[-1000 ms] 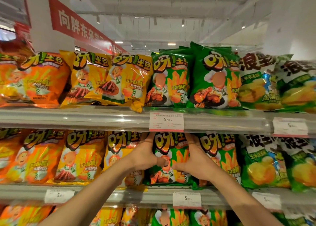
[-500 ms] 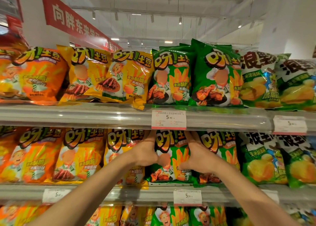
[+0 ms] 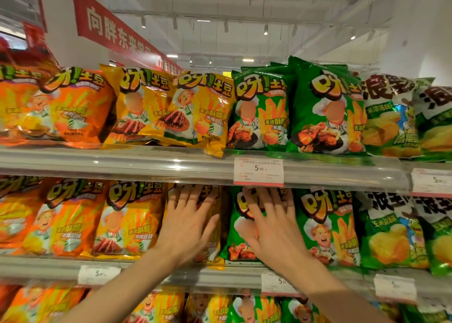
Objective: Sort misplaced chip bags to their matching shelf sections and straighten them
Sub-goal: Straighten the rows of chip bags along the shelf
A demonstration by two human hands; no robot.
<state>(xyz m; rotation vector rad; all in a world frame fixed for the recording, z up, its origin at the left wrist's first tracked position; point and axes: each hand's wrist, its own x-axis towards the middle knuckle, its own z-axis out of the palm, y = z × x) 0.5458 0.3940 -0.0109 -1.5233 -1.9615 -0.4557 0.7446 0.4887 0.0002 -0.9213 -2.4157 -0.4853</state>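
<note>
On the middle shelf (image 3: 151, 270) my left hand (image 3: 188, 225) lies flat, fingers spread, against a yellow chip bag (image 3: 214, 247). My right hand (image 3: 274, 227) lies flat, fingers spread, on the green chip bag (image 3: 236, 239) right beside it. Both hands are blurred and hold nothing. A second green bag (image 3: 327, 227) stands upright to the right. Orange bags (image 3: 66, 217) and another yellow bag (image 3: 127, 220) fill the left part of this shelf.
The top shelf (image 3: 122, 162) holds orange, yellow and green bags in the same order, one yellow bag (image 3: 200, 112) leaning over the edge. Green corn-flavour bags (image 3: 391, 227) stand at the right. Price tags (image 3: 258, 171) hang on the shelf rails. More bags fill the shelf below.
Both hands let go of the green bag's sides and spread open flat; the left hand moved left onto the yellow bag. The camera moved closer.
</note>
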